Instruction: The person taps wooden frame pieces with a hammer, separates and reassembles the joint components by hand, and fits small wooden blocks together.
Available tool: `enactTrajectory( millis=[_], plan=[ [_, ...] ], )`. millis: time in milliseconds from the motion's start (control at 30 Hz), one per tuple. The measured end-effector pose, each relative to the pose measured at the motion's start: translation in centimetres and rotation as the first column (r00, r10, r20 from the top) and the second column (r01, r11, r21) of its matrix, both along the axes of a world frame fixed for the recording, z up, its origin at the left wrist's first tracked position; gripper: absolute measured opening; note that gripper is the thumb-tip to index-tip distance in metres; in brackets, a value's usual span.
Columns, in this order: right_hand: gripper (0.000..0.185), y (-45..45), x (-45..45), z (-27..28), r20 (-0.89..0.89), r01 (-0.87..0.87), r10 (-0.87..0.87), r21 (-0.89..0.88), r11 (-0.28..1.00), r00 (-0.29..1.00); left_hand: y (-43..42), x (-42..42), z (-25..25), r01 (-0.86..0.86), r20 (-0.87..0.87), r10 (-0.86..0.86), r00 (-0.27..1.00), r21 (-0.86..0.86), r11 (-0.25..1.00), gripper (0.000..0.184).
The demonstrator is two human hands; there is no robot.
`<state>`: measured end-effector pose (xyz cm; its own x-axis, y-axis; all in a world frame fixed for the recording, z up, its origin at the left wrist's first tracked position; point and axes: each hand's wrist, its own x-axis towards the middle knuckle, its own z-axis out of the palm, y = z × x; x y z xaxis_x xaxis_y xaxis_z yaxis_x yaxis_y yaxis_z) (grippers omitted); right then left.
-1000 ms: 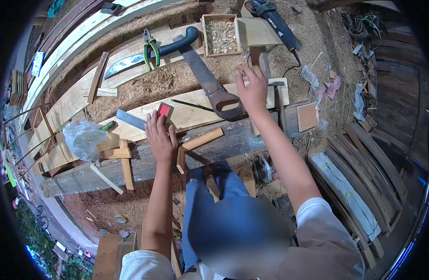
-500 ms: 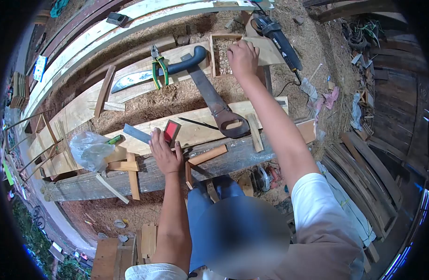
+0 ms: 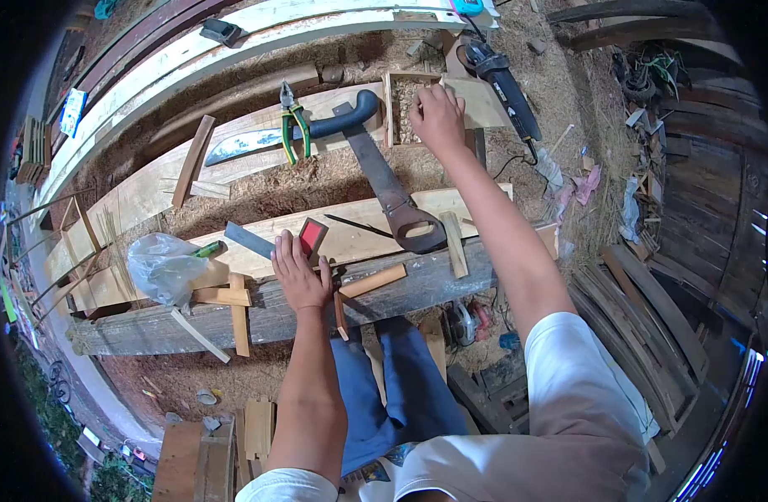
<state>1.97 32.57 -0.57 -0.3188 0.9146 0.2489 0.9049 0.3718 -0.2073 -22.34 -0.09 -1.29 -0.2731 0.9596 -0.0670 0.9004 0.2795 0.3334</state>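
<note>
My left hand lies with fingers stretched over a try square, its metal blade sticking out to the left and its red-faced wooden stock to the right. Beyond, my right hand is at a small shallow wooden box holding small pale bits. Its fingers are bent down and the tips are hidden, so what they pinch does not show. A handsaw points away between the hands. Pliers with green handles lie across a long blade with a dark curved handle.
An angle grinder with a cord lies right of the box. Beside my left hand are a clear plastic bag, crossed wood strips and a loose strip. A weathered plank forms the near edge; sawdust covers the ground.
The view has shifted slightly, showing more of my legs. My right hand stays at the box with its fingers slightly shifted; my left hand remains on the try square.
</note>
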Motion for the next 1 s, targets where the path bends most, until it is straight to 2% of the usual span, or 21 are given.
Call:
enactTrajectory(
  millis=[33, 100, 200, 300, 400, 500, 600, 700, 733, 800, 867, 900, 1000],
  plan=[
    [0.010, -0.6, -0.1, 0.0, -0.162, 0.032, -0.047, -0.094, 0.995, 0.986, -0.1, 0.0, 0.3, 0.002, 0.003, -0.002, 1.000, -0.005, 1.000, 0.070],
    [0.007, -1.0, -0.5, 0.2, -0.461, 0.049, -0.174, -0.271, 0.961, 0.870, 0.0, -0.1, 0.0, 0.007, -0.004, -0.007, 1.000, 0.008, 1.000, 0.070],
    [0.006, -2.0, -0.7, 0.6, -0.773, -0.077, -0.378, -0.478, 0.875, 0.509, -0.3, -0.2, -0.3, 0.015, -0.014, -0.015, 1.000, 0.024, 1.000, 0.070],
    [0.008, -4.0, -0.7, 4.8, -0.762, -0.194, -0.634, -0.647, 0.737, 0.132, -0.6, 0.0, -0.4, 0.023, -0.010, -0.022, 1.000, 0.044, 0.999, 0.070],
    [0.010, -6.5, -0.1, 7.8, -0.764, -0.336, -0.635, -0.573, 0.747, -0.110, -0.7, -0.2, -0.6, 0.031, -0.010, -0.030, 0.999, 0.050, 0.998, 0.069],
    [0.012, -9.5, -0.1, 11.5, -0.741, -0.383, -0.627, -0.521, 0.763, -0.241, -0.6, 0.0, -0.4, 0.038, -0.003, -0.038, 0.999, 0.095, 0.995, 0.063],
    [0.011, -12.9, 0.0, 13.2, -0.792, -0.381, -0.549, -0.437, 0.815, -0.266, -0.9, -0.1, -0.7, 0.037, 0.059, -0.047, 0.997, 0.154, 0.987, 0.061],
    [0.010, -16.7, -0.3, 15.9, -0.860, -0.284, -0.464, -0.400, 0.871, -0.211, -1.5, -1.0, -0.8, 0.035, 0.273, -0.100, 0.957, 0.233, 0.972, 0.064],
    [0.009, -17.7, -0.6, 16.9, -0.891, -0.217, -0.416, -0.376, 0.901, -0.181, -1.6, -1.5, -0.8, 0.016, 0.356, -0.125, 0.926, 0.292, 0.956, 0.055],
    [0.010, -18.8, 0.0, 18.0, -0.933, -0.141, -0.339, -0.322, 0.936, -0.122, -1.9, -3.5, -0.6, -0.018, 0.517, -0.131, 0.846, 0.272, 0.962, 0.048],
    [0.011, -19.9, 1.5, 18.0, -0.931, -0.101, -0.353, -0.343, 0.934, -0.095, -2.9, -6.0, 0.4, 0.000, 0.649, -0.155, 0.745, 0.232, 0.973, 0.041],
    [0.011, -20.5, 2.4, 17.9, -0.929, -0.082, -0.362, -0.356, 0.931, -0.080, -3.5, -7.3, 1.1, 0.011, 0.659, -0.151, 0.737, 0.212, 0.977, 0.042],
    [0.012, -22.9, 5.0, 17.6, -0.882, -0.058, -0.442, -0.439, 0.897, -0.164, -5.1, -8.7, 4.3, 0.029, 0.663, -0.202, 0.720, 0.262, 0.965, 0.045]
  ],
)
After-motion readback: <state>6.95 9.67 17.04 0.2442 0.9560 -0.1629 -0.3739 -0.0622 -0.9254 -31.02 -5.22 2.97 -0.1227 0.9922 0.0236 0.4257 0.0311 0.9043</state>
